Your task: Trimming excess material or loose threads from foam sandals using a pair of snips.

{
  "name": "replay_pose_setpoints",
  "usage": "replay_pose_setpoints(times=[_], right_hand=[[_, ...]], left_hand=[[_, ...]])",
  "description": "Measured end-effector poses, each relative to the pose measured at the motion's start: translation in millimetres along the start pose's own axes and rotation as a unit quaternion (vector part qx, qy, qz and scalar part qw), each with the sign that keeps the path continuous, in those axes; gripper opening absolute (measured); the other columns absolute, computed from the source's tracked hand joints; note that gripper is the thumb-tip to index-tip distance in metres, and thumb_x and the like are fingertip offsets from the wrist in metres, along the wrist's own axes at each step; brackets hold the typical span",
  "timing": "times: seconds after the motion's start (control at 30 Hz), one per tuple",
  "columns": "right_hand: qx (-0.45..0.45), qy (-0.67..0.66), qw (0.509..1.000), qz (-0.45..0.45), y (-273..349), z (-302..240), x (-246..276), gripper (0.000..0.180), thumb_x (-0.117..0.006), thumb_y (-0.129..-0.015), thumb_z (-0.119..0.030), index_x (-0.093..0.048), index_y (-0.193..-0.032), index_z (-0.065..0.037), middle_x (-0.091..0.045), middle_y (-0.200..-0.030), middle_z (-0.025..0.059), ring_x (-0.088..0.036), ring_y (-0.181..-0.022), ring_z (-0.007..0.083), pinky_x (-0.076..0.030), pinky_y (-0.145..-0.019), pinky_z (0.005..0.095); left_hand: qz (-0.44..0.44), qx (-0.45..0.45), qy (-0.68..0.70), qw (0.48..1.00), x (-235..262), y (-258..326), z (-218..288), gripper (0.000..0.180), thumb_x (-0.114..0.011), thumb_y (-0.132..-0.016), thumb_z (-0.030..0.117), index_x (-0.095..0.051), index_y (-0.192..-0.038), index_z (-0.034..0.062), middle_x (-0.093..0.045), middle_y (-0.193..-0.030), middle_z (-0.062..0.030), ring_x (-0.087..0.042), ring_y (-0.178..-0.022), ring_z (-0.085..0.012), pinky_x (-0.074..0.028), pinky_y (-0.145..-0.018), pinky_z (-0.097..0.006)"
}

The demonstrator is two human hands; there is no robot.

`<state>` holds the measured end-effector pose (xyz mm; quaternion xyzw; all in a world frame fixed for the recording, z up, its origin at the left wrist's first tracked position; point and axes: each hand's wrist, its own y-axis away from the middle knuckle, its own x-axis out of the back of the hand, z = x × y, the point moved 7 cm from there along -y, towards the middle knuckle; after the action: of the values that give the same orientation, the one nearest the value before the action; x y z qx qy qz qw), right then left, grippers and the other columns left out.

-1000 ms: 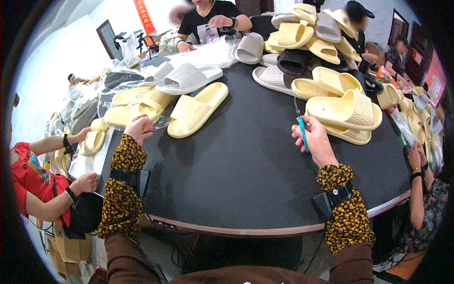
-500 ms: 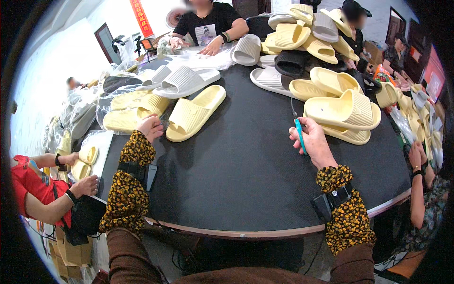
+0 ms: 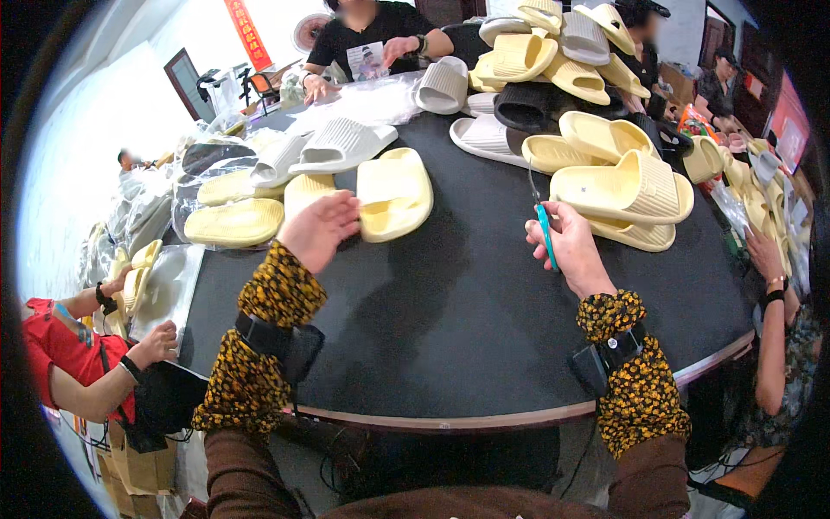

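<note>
My left hand (image 3: 322,229) is over the left part of the black table, its fingers stretched toward a pale yellow slide slipper (image 3: 399,186) and holding nothing. The fingertips come close to the slipper's left edge; whether they touch it I cannot tell. In my right hand (image 3: 581,259) is a slim teal-handled tool (image 3: 545,232) with a thin, slightly curved metal tip pointing away from me. The exact kind of tool is unclear. Just beyond this hand, yellow slippers (image 3: 618,195) lie stacked.
A tall pile of yellow, grey and black slippers (image 3: 553,65) rises at the far right. Bagged yellow slippers (image 3: 232,222) and grey slippers (image 3: 346,143) lie at the left. Co-workers are around the table (image 3: 484,346); one in red (image 3: 86,363) handles yellow slippers at the left.
My left hand has moved right, from beside the bagged slippers toward the single yellow slipper. That slipper has turned and shifted slightly right. My right hand stays nearly in place with the tool.
</note>
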<state>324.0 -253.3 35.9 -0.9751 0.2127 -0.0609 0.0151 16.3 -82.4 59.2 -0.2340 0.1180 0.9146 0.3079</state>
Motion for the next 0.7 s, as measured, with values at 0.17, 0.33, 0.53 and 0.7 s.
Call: replay_pose_setpoints(times=[0.17,0.33,0.53,0.7], right_hand=[[0.015,-0.035,0.999,0.032,2,-4,6,0.044,-0.065,-0.082,-0.022,-0.048,-0.117,0.0,-0.059,-0.078,0.0049,-0.052,-0.054,0.0046,-0.04,-0.044,0.0171],[0.02,-0.067,0.997,0.028,3,-10,-2,0.043,-0.064,-0.083,-0.02,-0.049,-0.117,0.0,-0.059,-0.078,0.0051,-0.053,-0.055,0.0046,-0.041,-0.044,0.0171],[0.054,-0.08,0.995,-0.024,2,-12,-8,0.042,-0.063,-0.082,-0.018,-0.049,-0.117,0.0,-0.061,-0.079,0.005,-0.054,-0.055,0.0051,-0.041,-0.043,0.0174],[0.058,-0.022,0.997,-0.048,7,-17,-10,0.046,-0.066,-0.08,-0.019,-0.047,-0.117,0.002,-0.06,-0.082,0.0037,-0.056,-0.059,0.0068,-0.044,-0.048,0.0193]], left_hand=[[-0.086,0.062,-0.11,0.988,-114,30,-65,0.036,-0.05,-0.09,0.013,-0.048,-0.12,-0.0062,-0.056,-0.117,-0.016,-0.055,-0.105,-0.0244,-0.045,-0.09,-0.035],[-0.059,0.052,-0.183,0.98,-118,42,-76,0.04,-0.051,-0.088,0.007,-0.043,-0.124,-0.007,-0.053,-0.12,-0.0172,-0.057,-0.101,-0.0234,-0.047,-0.087,-0.034],[0.012,-0.05,-0.243,0.969,-81,28,-34,0.033,-0.052,-0.087,0.006,-0.046,-0.117,-0.0082,-0.061,-0.101,-0.0174,-0.061,-0.085,-0.0204,-0.051,-0.072,-0.03],[-0.058,-0.281,-0.209,0.935,-127,74,51,0.037,-0.052,-0.088,0.014,-0.044,-0.122,-0.0008,-0.057,-0.104,-0.0119,-0.055,-0.09,-0.0205,-0.046,-0.081,-0.035]])
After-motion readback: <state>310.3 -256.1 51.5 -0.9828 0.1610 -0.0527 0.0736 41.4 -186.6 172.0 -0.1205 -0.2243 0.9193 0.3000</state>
